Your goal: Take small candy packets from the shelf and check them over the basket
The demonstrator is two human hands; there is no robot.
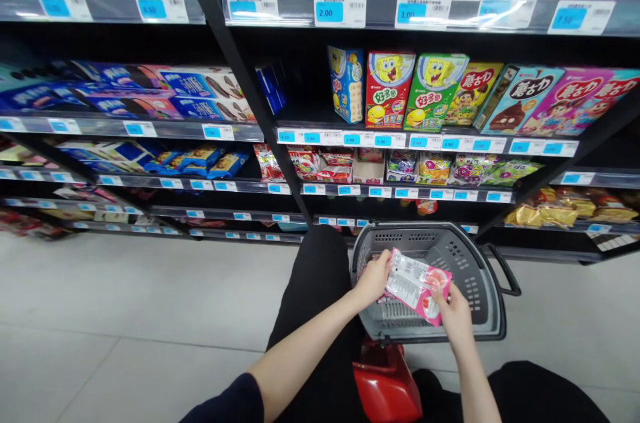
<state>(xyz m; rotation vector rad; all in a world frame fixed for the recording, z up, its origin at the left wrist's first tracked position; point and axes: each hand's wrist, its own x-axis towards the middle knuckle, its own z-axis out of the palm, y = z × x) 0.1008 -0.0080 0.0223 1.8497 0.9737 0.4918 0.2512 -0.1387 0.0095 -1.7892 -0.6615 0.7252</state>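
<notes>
The left hand [376, 278] pinches one end of a pink-and-white packet [411, 284], thumb closed down over the corner, while the right hand [456, 313] has the opposite end between thumb and fingers; both grips are tight on the thin film. The packet is flat and oblong, its plastic glossy and slightly crinkled, with a pale printed panel and peach-coloured artwork at one end. From here I see it tilted, held over the open mouth of a grey plastic basket [473, 293], whose moulded walls are pierced with rows of small slots. A black looped handle [506, 271] juts from the basket's side. Below the basket sits a smooth, shiny red object [387, 386], and beside it the shopper's knee [320, 263] rises in matte black cloth. Beyond, crisp-edged cardboard cartons, a red box [390, 90] and a green box [434, 91] among them, stand on a dark shelf above soft, puffy pouches [434, 168]. Pale, smooth tiles [150, 296] cover the floor.
</notes>
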